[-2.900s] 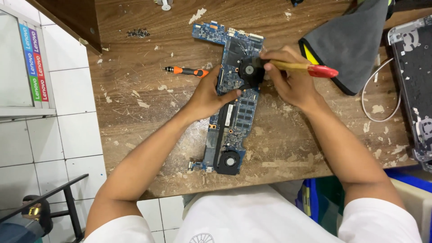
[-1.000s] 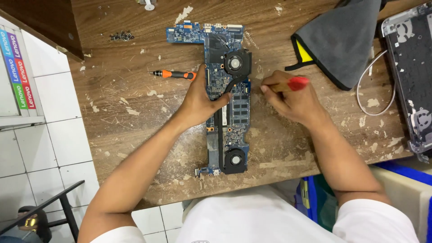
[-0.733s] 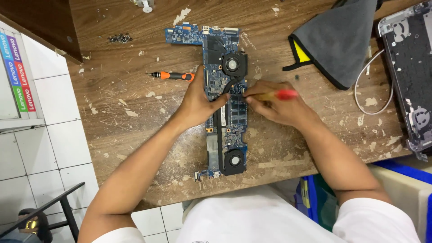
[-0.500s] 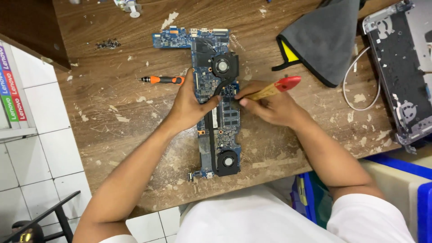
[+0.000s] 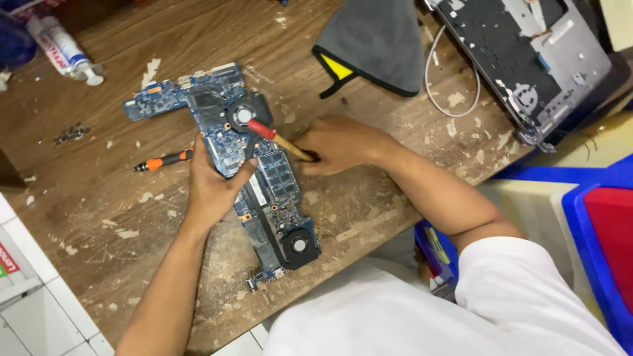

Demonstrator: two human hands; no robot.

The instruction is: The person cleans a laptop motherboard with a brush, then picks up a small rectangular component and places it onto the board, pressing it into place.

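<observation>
Motherboard (image 5: 227,142), blue and long, lies flat on the worn wooden table (image 5: 99,217) under both of my hands, running from a wide connector end beyond my fingers down toward my body. Two round black fans sit on it: the upper fan (image 5: 242,116) just past my left fingertips, the lower fan (image 5: 298,245) nearer my chest, below both hands.

My left hand (image 5: 214,184) is spread over the board's left edge, thumb lying across the top face and fingers curled around the side, pressing it in place. My right hand (image 5: 339,145) sits just right of the board, closed in a pinch around a brush (image 5: 280,140) with a pale wooden handle and a red end. That red end reaches across to the upper fan and touches its rim.

Behind my left hand, partly hidden by it, an orange-and-black screwdriver (image 5: 163,159) lies on the table, tip pointing away to the left. Farther left is a small heap of screws (image 5: 71,133). Beyond my right hand lies a grey cloth (image 5: 379,39) with a yellow corner, with a white cable (image 5: 448,86) looping beside it, and a stripped laptop shell (image 5: 527,59) lies farther right.
</observation>
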